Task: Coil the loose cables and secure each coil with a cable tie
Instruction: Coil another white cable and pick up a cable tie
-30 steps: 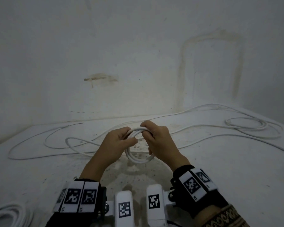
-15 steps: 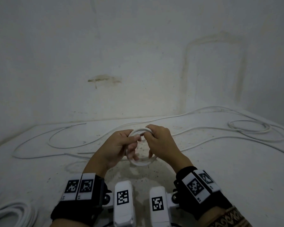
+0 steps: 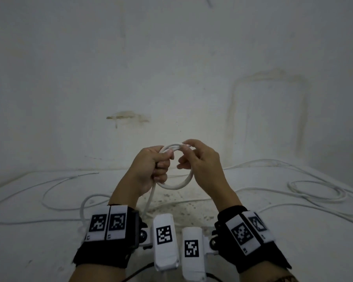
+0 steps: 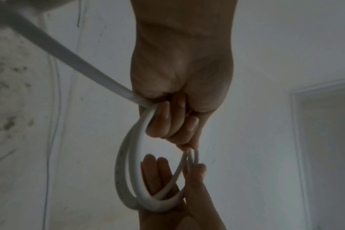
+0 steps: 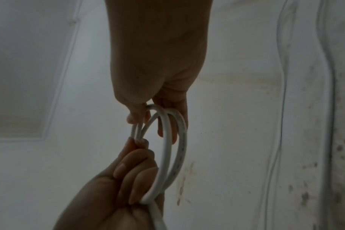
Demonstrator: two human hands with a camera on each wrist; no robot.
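Note:
A small coil of white cable (image 3: 177, 185) hangs in the air between my hands, above the white floor. My left hand (image 3: 153, 167) grips the coil's left side in a fist (image 4: 167, 123), and the loose cable (image 3: 149, 202) trails down from under it to the floor. My right hand (image 3: 194, 157) pinches the top of the coil (image 5: 137, 123) between thumb and forefinger, its other fingers reaching through the loop (image 5: 167, 132). The coil (image 4: 132, 179) holds about three turns (image 5: 171, 152).
More white cable lies in wide loops over the floor (image 3: 55, 188), with a loose ring of it at the right (image 3: 316, 190). A stained white wall (image 3: 171, 78) rises close behind. Dark specks mark the floor (image 3: 179, 204) under my hands.
Both hands have risen with the coil, well above the floor. The right hand has loosened from a full grip to a pinch at the top, with its other fingers spread.

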